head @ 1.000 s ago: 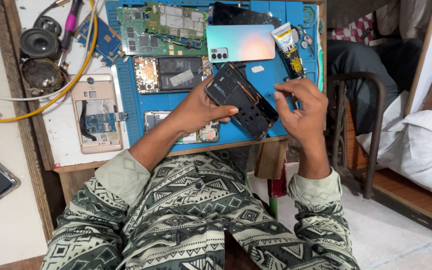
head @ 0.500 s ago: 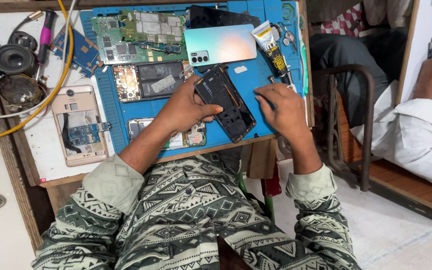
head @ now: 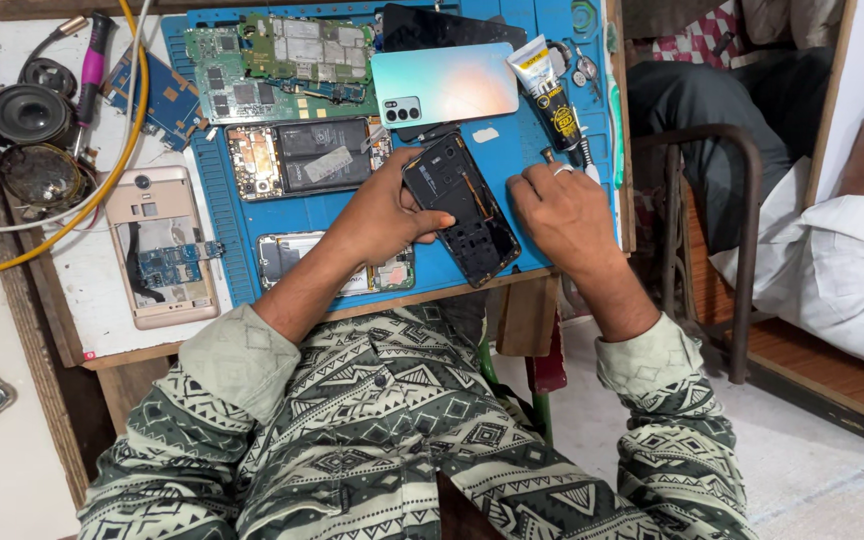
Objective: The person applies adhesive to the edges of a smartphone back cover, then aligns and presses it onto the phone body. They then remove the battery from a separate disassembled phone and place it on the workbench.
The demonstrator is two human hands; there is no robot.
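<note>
- Black opened phone frame, a long dark shell with its inner side up, lies slantwise on the blue rubber work mat, near the mat's front edge and right of its middle.
- Your left hand curls around the frame's left long edge, thumb lying across its face and fingers closed on the side; it has hold of the frame and pins it to the mat.
- Your right hand rests on the mat just beside the frame's right edge, fingers bent and loosely closed. Whether it pinches a small part or tool, you cannot tell; nothing shows between the fingertips.
- Judging by this, you are steadying the shell while working along its right side.
- A next move there would call for a firm left grip, so the frame does not swivel, and fine fingertip work from the right.
- At the mat's back edge lie a pale iridescent phone back cover and a yellow-and-black glue tube, well apart from the frame.
</note>
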